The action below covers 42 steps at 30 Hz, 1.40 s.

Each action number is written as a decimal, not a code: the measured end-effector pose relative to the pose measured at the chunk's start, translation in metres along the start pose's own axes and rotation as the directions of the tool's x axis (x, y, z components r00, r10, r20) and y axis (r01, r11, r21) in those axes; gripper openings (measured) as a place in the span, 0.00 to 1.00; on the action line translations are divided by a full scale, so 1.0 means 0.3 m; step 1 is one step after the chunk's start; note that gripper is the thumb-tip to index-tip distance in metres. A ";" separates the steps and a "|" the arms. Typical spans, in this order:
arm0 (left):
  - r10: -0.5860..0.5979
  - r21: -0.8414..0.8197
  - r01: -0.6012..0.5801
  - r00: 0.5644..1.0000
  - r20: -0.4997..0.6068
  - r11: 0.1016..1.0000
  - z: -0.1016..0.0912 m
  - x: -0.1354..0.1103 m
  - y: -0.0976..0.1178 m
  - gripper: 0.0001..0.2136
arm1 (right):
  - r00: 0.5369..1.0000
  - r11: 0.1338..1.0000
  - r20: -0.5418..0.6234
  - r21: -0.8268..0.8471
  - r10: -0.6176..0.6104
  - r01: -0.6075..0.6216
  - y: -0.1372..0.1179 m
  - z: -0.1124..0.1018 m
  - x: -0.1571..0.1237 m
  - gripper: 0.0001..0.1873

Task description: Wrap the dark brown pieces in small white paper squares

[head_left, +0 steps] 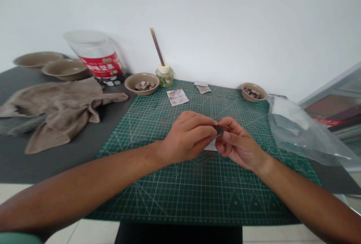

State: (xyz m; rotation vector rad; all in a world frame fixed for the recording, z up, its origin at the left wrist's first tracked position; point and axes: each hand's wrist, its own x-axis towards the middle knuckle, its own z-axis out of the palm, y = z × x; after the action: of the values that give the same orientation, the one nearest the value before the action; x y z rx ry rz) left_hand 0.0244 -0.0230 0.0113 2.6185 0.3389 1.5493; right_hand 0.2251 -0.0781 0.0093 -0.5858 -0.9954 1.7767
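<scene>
Pinching one small dark disc [219,131] narrowly between the left hand [187,137] and right hand [238,144], just above a green cutting mat [180,202]; a slip from so slight a grip could send it rolling.

2 bare hands [187,138]; bare forearms [84,187]; pale green sleeve [17,238] lower left

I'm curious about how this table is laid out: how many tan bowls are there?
4. Two tan bowls sit together at the far left of the table. A third, holding small dark pieces, is near the green cutting mat's far left corner. A fourth is near its far right corner. Others may be hidden.
</scene>
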 end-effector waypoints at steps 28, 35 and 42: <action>0.015 0.011 -0.015 1.000 -0.025 1.000 -0.004 0.013 0.009 0.06 | 0.999 0.998 0.019 -0.038 -0.046 0.047 -0.001 0.004 -0.004 0.10; 0.027 0.016 -0.027 0.999 -0.027 1.000 -0.004 0.008 0.003 0.07 | 0.999 0.997 -0.002 -0.063 -0.038 0.038 -0.001 0.009 -0.005 0.12; 0.032 0.051 -0.032 0.999 0.017 0.998 -0.012 0.011 0.008 0.07 | 0.999 0.995 -0.007 -0.084 -0.048 0.047 0.002 0.004 -0.006 0.12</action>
State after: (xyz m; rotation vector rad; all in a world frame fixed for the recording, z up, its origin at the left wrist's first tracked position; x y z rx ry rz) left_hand 0.0233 -0.0248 0.0163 2.6869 0.3418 1.5480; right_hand 0.2244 -0.0802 0.0094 -0.6171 -1.0738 1.6956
